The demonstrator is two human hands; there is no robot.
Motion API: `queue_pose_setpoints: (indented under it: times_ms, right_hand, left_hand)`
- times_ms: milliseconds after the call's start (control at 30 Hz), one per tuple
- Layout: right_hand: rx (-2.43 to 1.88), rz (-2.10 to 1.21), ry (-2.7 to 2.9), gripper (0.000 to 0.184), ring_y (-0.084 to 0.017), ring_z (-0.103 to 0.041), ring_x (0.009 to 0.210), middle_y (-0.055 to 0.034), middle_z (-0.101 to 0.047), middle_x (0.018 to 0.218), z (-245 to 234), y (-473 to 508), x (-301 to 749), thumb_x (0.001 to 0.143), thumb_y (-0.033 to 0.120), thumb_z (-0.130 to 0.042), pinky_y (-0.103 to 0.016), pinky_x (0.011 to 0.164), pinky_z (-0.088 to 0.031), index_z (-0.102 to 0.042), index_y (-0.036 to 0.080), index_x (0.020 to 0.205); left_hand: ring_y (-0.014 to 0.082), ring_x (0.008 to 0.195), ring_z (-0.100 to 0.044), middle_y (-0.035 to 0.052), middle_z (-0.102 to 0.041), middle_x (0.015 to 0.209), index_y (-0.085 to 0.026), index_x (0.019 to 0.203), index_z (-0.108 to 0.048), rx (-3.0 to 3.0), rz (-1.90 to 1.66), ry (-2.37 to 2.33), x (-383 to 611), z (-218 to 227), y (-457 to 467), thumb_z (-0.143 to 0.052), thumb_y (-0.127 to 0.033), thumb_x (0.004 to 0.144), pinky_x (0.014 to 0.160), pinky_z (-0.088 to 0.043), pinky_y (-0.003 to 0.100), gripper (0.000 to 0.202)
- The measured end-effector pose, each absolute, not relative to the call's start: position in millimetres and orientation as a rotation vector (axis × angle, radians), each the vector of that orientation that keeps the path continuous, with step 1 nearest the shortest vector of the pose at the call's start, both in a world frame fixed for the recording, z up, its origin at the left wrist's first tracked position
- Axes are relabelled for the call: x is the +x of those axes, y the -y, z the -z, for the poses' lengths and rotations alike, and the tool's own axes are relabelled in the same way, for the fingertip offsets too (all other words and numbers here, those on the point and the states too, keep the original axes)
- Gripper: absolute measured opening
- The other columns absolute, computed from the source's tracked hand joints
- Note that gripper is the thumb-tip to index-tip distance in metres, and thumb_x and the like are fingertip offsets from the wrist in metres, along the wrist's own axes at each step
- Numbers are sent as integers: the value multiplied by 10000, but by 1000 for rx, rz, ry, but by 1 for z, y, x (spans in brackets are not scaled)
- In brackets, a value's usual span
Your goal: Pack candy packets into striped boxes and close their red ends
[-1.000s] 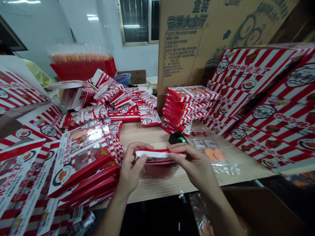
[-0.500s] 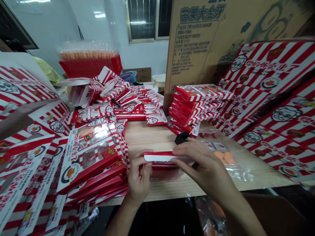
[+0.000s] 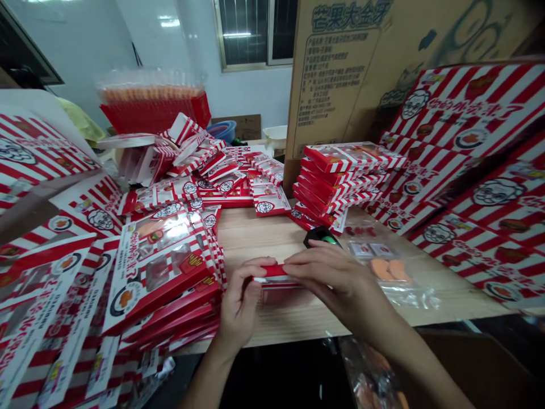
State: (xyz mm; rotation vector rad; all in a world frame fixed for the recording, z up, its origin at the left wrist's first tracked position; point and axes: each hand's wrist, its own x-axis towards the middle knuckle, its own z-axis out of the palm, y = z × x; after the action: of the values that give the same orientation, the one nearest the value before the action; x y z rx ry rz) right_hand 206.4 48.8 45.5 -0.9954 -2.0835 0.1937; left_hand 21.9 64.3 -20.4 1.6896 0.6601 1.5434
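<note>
Just above the wooden table, a small red-and-white cardboard box point(image 3: 275, 271) stands with one narrow end facing me. My left hand point(image 3: 239, 301) grips its left side, the thumb in front and the fingers curled behind. On the other side, my right hand point(image 3: 343, 281) lies over the red end flap, its fingers close together and pressing on the edge. The hands hide much of the box. Close behind my right hand is a black object with a green part point(image 3: 323, 235). Beside it lies a clear plastic pack point(image 3: 392, 269) with orange pieces.
Left of my hands, striped window boxes point(image 3: 159, 267) are piled high. Another stack point(image 3: 340, 176) stands behind to the right, before a large brown carton point(image 3: 336, 74). Bigger striped boxes point(image 3: 472, 125) wall the right side. The wooden table's point(image 3: 293, 332) front edge runs below my hands.
The white flap strip has folded down, and the red edge now shows on top. My right hand has moved left and its fingers have closed over the flap. My left hand stays on the box.
</note>
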Motion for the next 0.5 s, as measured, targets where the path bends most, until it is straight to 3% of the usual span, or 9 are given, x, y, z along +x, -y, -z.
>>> queue_pose_setpoints:
  times_ms: [167,333,500]
  right_hand:
    - [-995,-348,2165,153,-127,-644,929,7,-705,960,-48,-58,217,860,150,-587,-379,1031,-341,-665,233,962]
    - [-1015,-339,2150,154,-127,-643,923,3,-706,962,-47,-61,216,850,143,-601,-388,1047,-319,-668,228,959]
    - [-946,-303,2155,165,-132,-641,946,-4,-706,991,-44,-58,219,842,167,-619,-418,1088,-278,-669,233,985]
  left_hand:
    - [189,1053,-618,94,-657,1104,-226,1064,-518,1711,-1634,-642,23,28,-65,-498,-266,910,853,-527,339,160]
    - [158,983,-652,76,-683,1072,-223,927,-458,1601,-1753,-732,32,31,-60,-538,-198,888,806,-548,297,92]
    - [159,1010,-634,78,-661,1076,-217,1088,-478,1769,-1717,-805,28,29,-59,-517,-161,893,851,-533,305,206]
